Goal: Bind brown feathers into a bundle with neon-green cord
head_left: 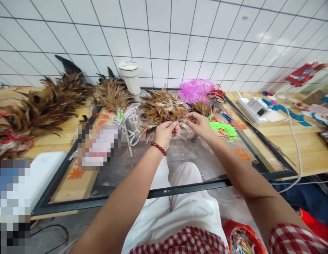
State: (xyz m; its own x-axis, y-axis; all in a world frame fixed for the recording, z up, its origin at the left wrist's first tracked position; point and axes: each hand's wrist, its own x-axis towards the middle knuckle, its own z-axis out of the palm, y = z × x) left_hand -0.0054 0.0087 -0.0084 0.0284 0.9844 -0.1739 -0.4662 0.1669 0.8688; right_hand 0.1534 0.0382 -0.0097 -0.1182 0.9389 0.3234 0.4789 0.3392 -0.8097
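My left hand [167, 132], with a bead bracelet on its wrist, and my right hand [196, 123] meet over a glass-topped table [180, 155]. Both pinch the stem end of a bundle of brown feathers [160, 109] that fans out toward the wall. Fingertips of the two hands almost touch. A finished feather duster on a thin stick [115, 95] lies just left of the bundle, tied with green cord. A smaller feather clump [205, 107] lies behind my right hand.
A big pile of feather dusters [42, 106] fills the left tabletop. A white cup [130, 76] stands by the tiled wall, next to a pink plastic bag [195, 90]. Green and red cords [224, 128], a white power strip [252, 107] and a cable [295, 141] lie right.
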